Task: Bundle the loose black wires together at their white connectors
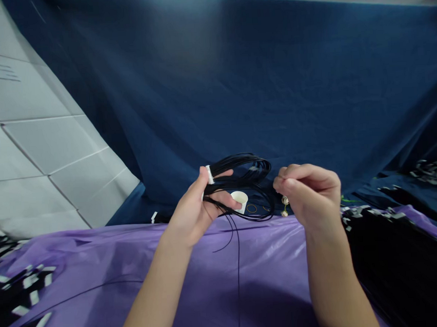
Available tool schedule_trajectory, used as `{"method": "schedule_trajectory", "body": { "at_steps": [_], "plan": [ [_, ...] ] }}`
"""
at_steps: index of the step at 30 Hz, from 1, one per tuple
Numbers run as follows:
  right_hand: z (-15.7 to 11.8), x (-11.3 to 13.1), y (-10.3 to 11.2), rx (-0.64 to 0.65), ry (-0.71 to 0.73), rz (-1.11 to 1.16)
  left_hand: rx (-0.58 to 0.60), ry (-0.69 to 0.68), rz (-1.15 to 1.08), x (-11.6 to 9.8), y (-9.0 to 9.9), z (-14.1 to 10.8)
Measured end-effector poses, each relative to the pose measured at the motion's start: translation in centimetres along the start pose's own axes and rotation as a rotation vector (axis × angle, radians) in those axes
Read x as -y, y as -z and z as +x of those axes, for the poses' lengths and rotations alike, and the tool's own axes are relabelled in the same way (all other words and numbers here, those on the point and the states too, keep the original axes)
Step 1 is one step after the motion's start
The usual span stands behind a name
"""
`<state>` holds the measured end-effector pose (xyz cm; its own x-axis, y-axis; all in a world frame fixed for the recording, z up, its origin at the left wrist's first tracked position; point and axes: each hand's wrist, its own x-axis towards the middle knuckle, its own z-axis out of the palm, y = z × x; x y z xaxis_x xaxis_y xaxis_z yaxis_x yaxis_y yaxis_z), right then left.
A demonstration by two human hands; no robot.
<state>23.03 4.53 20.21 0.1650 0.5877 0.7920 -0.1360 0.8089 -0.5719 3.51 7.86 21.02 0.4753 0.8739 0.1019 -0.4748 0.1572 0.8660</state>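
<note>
One bundle of thin black cables (229,165) is gripped in the left hand (197,208), pinched by the thumb close to a white label (209,174), with the other fingers spread beneath and among the strands. Taking the white cup (244,207) as the landmark, the bundle is held up in the air, showing above the cup and reaching past it to the right, while the left hand lies mostly to the cup's left, one fingertip overlapping it in the view. The long axis of the bundle runs roughly sideways: the labelled end sits in the left hand, and the rounded loops point across towards the right hand (308,193). That right hand is to the right of the cup, just beyond the loops and apart from them, its thumb and fingers brought together; whether anything thin is caught between their tips cannot be told. So the left hand is the nearer one, in contact, and the right faces the looped end across a small gap. Loose strands droop from the bundle, below the cup in the view, over the purple cover (213,285). A thin yellow ring (252,214) lies just right of the cup, and more black cables (403,266) are heaped well to its right.
</note>
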Motion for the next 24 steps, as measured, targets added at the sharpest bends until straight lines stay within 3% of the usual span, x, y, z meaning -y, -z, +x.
{"method": "schedule_trajectory", "body": {
  "at_steps": [4, 7, 24],
  "plan": [
    [-0.34, 0.61, -0.33, 0.078, 0.016, -0.364, 0.021, -0.009, 0.058, 0.33, -0.13, 0.08],
    [-0.32, 0.68, -0.37, 0.101, 0.024, -0.482, 0.048, -0.034, 0.105, 0.63, -0.09, 0.14],
    [-0.2, 0.63, -0.39, 0.172, -0.049, -0.531, 0.06, -0.119, 0.26, 0.91, -0.24, 0.11]
  ]
}}
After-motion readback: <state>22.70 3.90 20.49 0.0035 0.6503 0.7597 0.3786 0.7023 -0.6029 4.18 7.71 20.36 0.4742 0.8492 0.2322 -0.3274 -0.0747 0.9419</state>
